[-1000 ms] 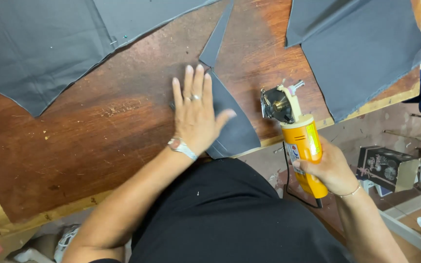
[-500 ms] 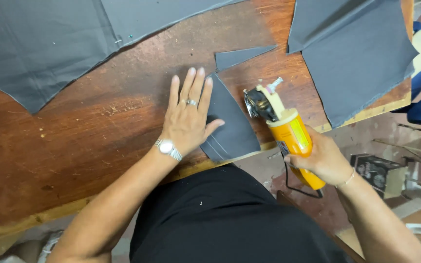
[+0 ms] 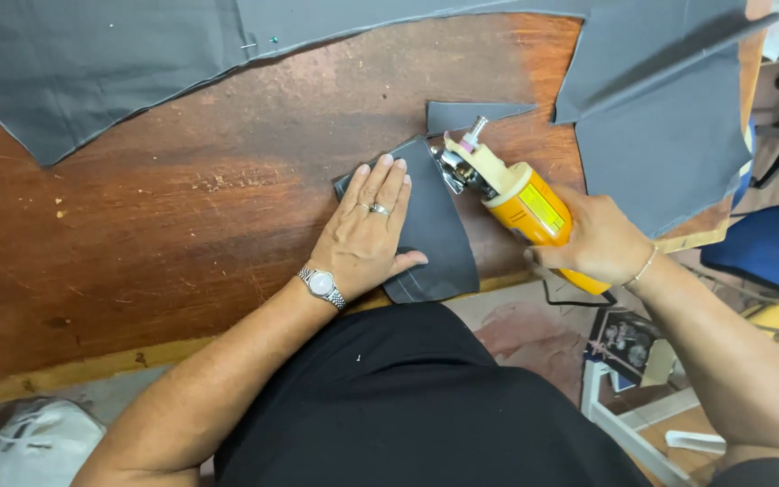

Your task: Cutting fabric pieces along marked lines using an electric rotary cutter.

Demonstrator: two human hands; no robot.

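Cutting is the step in hand. The left hand (image 3: 364,236) lies flat, fingers spread, pinning a small grey fabric piece (image 3: 435,225) to the wooden table (image 3: 182,198) near its front edge. The right hand (image 3: 599,242) is clenched around an orange electric rotary cutter (image 3: 511,197), its blade at the piece's right edge. A clean cut likely calls for steady pressure and fingers clear of the blade.

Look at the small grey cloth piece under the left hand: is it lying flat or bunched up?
Flat. The grey cloth piece lies spread on the wooden table, pressed down by the open left hand; no folds show.
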